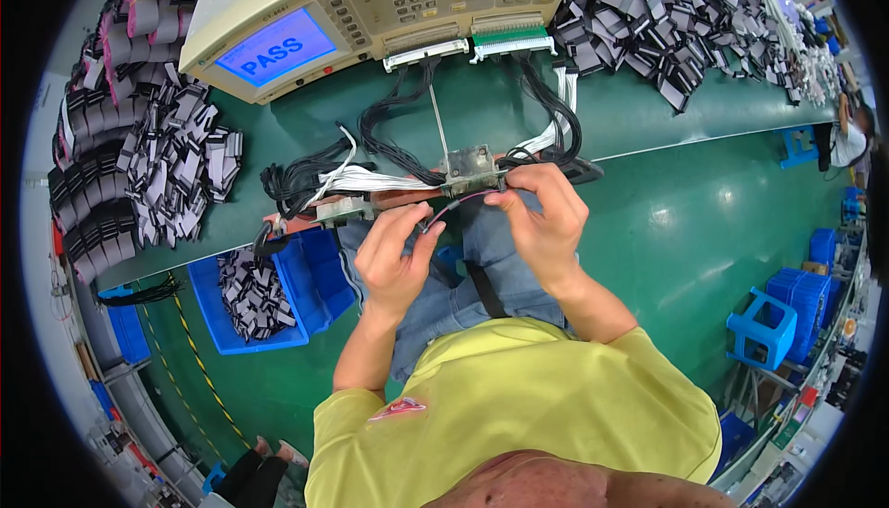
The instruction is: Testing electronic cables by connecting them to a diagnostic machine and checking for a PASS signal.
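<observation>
Close to the bench's front edge I hold a short flat ribbon cable between both hands; it bows upward and shows a thin pinkish edge. My left hand pinches one end of it, near a small dark connector. The other end is pinched in my right hand, right beside a test fixture with a clear block on top. Black and white wire bundles run from the fixture to sockets on a beige cable tester, whose blue screen is lit. My fingers partly hide the cable's ends.
Grey ribbon cables with black connectors lie heaped on the green bench, in a right pile and a left pile. A blue bin of cables stands below the bench. A blue stool is at right; another person's legs show lower left.
</observation>
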`<state>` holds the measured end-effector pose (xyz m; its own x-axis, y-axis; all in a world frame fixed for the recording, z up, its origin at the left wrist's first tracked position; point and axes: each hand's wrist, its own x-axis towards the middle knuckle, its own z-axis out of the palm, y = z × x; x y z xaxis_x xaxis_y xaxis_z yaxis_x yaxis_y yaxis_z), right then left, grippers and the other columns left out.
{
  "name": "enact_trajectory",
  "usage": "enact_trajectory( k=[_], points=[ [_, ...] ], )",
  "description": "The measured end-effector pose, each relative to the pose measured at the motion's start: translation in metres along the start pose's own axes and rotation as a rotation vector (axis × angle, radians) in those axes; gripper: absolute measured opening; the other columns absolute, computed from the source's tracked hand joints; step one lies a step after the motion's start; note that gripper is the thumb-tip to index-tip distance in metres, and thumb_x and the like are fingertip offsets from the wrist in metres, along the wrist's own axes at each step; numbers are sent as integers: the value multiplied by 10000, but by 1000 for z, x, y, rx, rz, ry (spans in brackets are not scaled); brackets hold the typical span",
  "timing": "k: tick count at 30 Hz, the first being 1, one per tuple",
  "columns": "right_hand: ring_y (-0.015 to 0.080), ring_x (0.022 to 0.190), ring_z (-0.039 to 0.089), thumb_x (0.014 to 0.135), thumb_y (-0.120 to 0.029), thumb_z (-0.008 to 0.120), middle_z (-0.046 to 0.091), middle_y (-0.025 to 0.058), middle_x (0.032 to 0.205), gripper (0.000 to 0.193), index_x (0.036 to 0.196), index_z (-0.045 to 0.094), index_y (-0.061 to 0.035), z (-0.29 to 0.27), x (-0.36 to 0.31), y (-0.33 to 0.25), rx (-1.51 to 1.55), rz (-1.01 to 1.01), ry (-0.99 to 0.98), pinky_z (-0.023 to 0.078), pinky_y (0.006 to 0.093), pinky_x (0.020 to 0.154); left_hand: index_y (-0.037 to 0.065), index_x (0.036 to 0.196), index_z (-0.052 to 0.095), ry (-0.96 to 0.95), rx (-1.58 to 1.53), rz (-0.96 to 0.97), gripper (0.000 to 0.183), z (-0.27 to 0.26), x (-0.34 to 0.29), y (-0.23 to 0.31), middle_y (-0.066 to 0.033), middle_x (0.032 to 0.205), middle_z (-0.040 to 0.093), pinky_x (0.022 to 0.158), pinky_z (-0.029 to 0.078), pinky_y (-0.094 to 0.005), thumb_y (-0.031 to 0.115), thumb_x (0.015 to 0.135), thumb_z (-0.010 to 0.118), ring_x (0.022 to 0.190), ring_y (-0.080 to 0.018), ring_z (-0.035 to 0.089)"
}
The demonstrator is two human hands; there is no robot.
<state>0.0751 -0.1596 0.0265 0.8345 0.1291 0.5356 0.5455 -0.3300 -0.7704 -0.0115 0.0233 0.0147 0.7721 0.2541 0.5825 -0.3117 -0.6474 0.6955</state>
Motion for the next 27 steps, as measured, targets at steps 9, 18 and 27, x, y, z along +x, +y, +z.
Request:
enact_trajectory(
  k=[9, 18, 27],
  points=[
    [259, 700, 681, 725, -27, 911, 685, 102, 893, 298, 889, 662, -15, -6, 4, -1, -12, -177, 11, 561, 353, 591, -12, 1090, 733, -39, -110, -54, 291, -5, -3, 7, -171, 1017, 743, 787, 587, -345, -42, 817, 832, 899, -295, 733],
    [204, 625, 646, 811, -304, 853, 609, 29, 884, 325, 1010, 727, -81, -6, 3, -16, -25, -471, -435, 506, 334, 530, -12, 1076, 716, -126, -140, 31, 336, -11, -11, 14, -167, 985, 731, 754, 587, -360, -124, 765, 777, 874, -311, 729],
    [238, 521, 580, 873, -174, 817, 523, 47, 743, 145, 914, 717, -78, 6, -10, -25, -109, -258, -220, 439, 367, 468, 2, 1029, 713, -50, 18, -31, 279, 7, 3, 18, -119, 951, 763, 751, 588, -357, -10, 785, 848, 862, -288, 751]
  ],
)
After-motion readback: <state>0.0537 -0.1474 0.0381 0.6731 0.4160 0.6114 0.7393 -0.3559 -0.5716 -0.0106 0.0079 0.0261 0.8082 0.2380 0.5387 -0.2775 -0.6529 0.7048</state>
